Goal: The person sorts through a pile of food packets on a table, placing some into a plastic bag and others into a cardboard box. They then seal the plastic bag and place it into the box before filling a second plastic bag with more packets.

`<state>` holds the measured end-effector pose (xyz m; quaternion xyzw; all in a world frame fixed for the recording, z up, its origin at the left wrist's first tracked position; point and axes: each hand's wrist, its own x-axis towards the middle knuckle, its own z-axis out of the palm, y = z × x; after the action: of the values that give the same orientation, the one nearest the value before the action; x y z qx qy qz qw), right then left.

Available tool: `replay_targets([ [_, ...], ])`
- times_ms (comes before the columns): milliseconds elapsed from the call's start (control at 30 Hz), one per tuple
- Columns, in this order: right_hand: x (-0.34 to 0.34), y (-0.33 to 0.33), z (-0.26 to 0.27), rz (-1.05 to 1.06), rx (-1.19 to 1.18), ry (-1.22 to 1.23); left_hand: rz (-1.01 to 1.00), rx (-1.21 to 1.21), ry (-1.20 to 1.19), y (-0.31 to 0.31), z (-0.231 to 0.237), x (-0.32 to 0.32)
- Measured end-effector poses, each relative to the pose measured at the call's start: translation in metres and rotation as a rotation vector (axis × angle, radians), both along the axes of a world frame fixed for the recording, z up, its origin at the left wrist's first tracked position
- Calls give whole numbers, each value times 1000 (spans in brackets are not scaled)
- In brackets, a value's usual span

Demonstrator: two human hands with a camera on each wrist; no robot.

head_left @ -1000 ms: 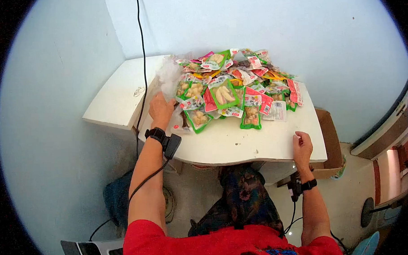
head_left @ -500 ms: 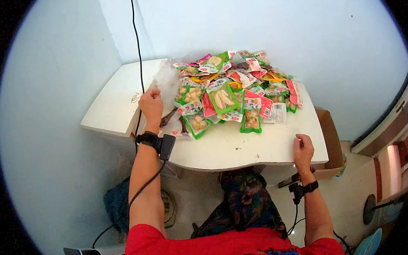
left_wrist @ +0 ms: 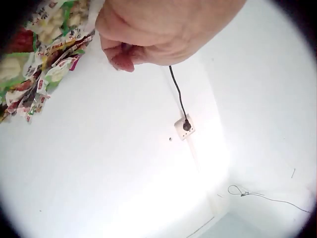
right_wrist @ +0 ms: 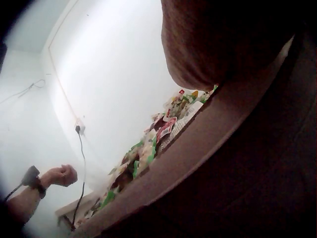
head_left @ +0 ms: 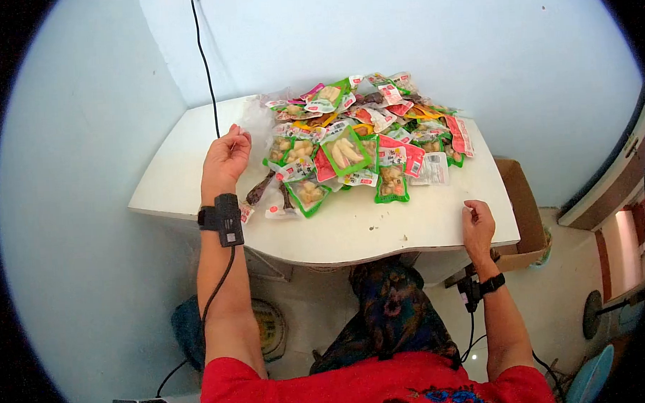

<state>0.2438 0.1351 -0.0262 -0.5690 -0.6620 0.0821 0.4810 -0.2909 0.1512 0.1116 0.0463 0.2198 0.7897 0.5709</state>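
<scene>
My left hand (head_left: 226,159) is raised over the left part of the white table (head_left: 172,160), palm turned up and fingers curled, with nothing visible in them. Beside its fingertips lies a clear plastic bag (head_left: 258,124). In the left wrist view the same hand (left_wrist: 158,29) shows bent fingers near the packets. Many sealed food packets (head_left: 346,152) in green, red and yellow are heaped at the table's back middle. My right hand (head_left: 478,224) rests loosely curled at the front right table edge, holding nothing. It is dark and close in the right wrist view.
A black cable (head_left: 205,63) hangs down the wall behind my left hand. An open cardboard box (head_left: 525,219) stands right of the table. Dark packets (head_left: 258,191) lie at the heap's left edge, near my left forearm.
My left hand has drawn back from the plastic bag and the heap's left edge, moved left, and turned palm up. My right hand has stayed at the table edge.
</scene>
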Motion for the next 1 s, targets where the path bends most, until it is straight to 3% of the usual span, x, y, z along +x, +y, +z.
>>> replay_targets([
  [100,0,1,-1,-13,15,-14,-84,92,-76,-7,16,6],
  [300,0,2,-6,7,73,27,-187,389,92,-47,69,58],
  [333,1,2,-5,10,83,41,-297,465,135,-53,71,64],
  [467,2,2,2,82,-94,323,-239,482,503,-97,59,133],
  [533,-8,-11,24,171,-233,517,-413,610,684,-106,36,151],
  [600,-24,-25,48,344,-383,636,-542,583,899,-121,11,176],
  [700,-38,-37,69,558,-769,967,-853,533,1039,-139,-17,206],
  [733,-38,-38,69,697,-865,1118,-880,550,1073,-142,-32,213],
  [833,-42,-42,67,789,-953,1308,-906,555,1217,-149,-60,224],
  [867,-38,-45,67,771,-996,1271,-902,545,1274,-152,-66,227],
  [967,-31,-43,39,604,-818,1027,-824,159,1176,-167,-87,227],
  [1000,-28,-45,39,590,-831,1142,-752,74,1109,-169,-93,225],
])
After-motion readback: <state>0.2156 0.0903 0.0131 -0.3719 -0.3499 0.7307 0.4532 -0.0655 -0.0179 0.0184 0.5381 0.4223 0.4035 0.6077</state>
